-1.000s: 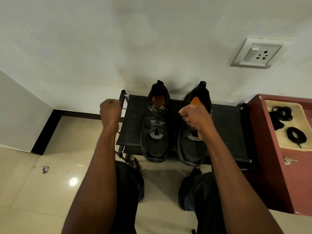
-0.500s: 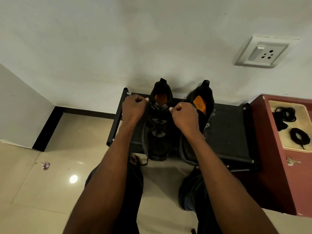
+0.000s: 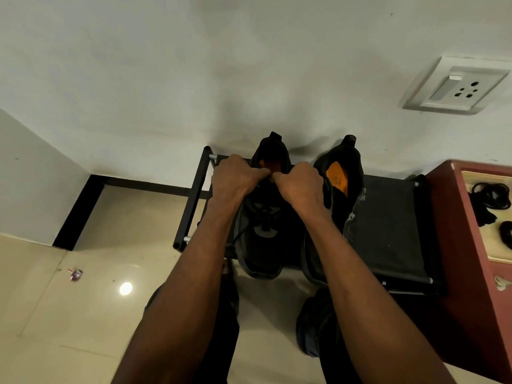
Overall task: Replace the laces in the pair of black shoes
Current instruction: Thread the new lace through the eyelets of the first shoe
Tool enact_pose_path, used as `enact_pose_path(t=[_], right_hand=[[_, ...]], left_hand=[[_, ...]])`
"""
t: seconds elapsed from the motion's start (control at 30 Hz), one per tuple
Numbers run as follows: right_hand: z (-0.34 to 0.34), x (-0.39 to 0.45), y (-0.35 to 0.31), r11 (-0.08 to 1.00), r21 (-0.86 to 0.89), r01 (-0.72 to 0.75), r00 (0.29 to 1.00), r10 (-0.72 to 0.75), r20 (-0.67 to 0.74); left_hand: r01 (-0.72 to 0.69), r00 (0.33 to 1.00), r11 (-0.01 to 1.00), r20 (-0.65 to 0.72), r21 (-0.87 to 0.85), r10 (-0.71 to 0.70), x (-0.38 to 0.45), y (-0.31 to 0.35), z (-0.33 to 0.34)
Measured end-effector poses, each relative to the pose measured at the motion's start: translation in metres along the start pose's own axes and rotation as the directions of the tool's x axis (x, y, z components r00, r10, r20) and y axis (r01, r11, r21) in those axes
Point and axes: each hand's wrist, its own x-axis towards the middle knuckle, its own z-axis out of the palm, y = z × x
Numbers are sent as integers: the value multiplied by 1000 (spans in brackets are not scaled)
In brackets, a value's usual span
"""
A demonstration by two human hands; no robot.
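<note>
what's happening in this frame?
A person is working on the left shoe of a black pair on a low black rack. Left hand and right hand are both curled at its collar, apparently pinching the lace ends. The right shoe sits untouched beside it. Coiled black laces wait in a tray to the right.
</note>
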Motion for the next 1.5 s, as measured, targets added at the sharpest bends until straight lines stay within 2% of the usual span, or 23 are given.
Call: enact_pose_path(t=[0.07,0.17,0.3,0.4,0.5,0.57,0.67,0.73,0.8,0.93,1.03,1.13,1.2,1.3,1.37,1.5], right_hand=[[-1,2,2,999,-15,30,999,-29,24],[-2,6,12,998,24,62,998,-62,32],[-4,12,26,992,84,98,995,-97,-15],[1,11,29,982,116,148,988,-141,-70],[2,8,32,966,93,240,968,-231,-99],[1,4,34,954,100,284,955,-273,-113],[0,-6,34,905,128,406,906,-380,-186],[4,-13,35,863,93,496,864,-480,-155],[12,-19,39,835,58,548,835,-541,-101],[21,-26,45,804,18,595,798,-588,-136],[22,-31,45,807,60,587,805,-575,-144],[23,-31,46,805,16,592,797,-583,-155],[20,-31,43,843,35,537,831,-522,-191],[15,-20,39,886,288,364,926,-312,-211],[13,-19,36,845,473,251,967,-197,-163],[9,-22,32,777,596,203,979,-151,-136]], left_hand=[[0,1000,1000,16,-21,0,3,-2,-3],[11,997,987,71,-159,1,5,-10,-6],[115,993,893,77,-435,-90,14,-21,-2],[152,988,844,114,-514,-109,18,-22,-1],[-38,998,915,21,-402,51,10,-21,0],[-179,982,911,-14,-372,187,5,-23,-1],[-326,924,881,82,-344,374,1,-29,-4],[-368,884,896,205,-249,421,-4,-31,-5],[-410,859,895,255,-178,444,-8,-32,-5],[-420,867,889,208,-180,452,-15,-31,-3],[-427,869,885,189,-183,458,-18,-32,-2],[-408,874,888,191,-211,447,-19,-33,-4],[-394,883,892,181,-220,434,-19,-31,-6],[-395,877,894,202,-213,436,-11,-27,-5],[-401,882,894,178,-201,435,-11,-26,-4],[-340,920,898,100,-281,380,-10,-26,-1]])
